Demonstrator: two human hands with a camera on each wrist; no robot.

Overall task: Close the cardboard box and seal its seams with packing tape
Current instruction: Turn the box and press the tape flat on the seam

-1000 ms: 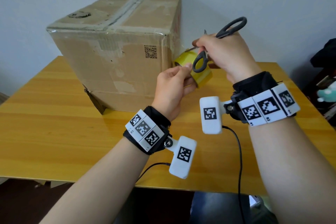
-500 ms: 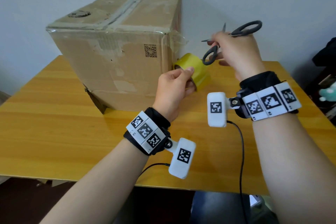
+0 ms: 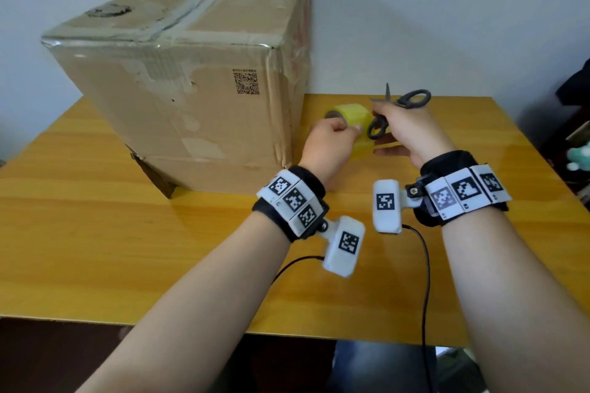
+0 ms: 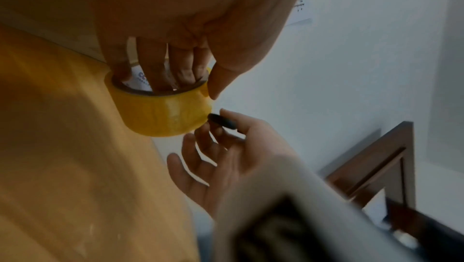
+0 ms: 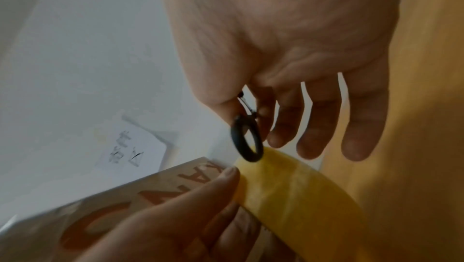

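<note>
A pale wall rises behind a yellow wooden desk (image 3: 95, 233), and on that desk I count one cardboard box (image 3: 191, 89), one roll of yellow packing tape (image 3: 354, 115) and one pair of black-handled scissors (image 3: 396, 105). The box stands at the back left of the desk, its top flaps folded shut with a strip of tape running along the centre seam and more tape along the front top edge. One printed square code (image 3: 245, 83) sits on its near face.

Two hands are at work, both mine, each with a marker-covered band at the wrist. My left hand (image 3: 329, 143) is just right of the box's near corner, and it grips the tape roll: in the left wrist view my fingers (image 4: 155, 71) reach down into the core while my thumb (image 4: 220, 79) presses the outer face. The roll sits low over the desk; I cannot tell whether it touches the wood.

My right hand (image 3: 412, 131) is right beside the roll. It pinches the scissors between thumb and forefinger near the pivot, the blades parted and pointing away, one handle ring (image 5: 247, 141) hanging down against the roll. My other three fingers (image 5: 314, 127) are spread loosely below, holding nothing.
</note>
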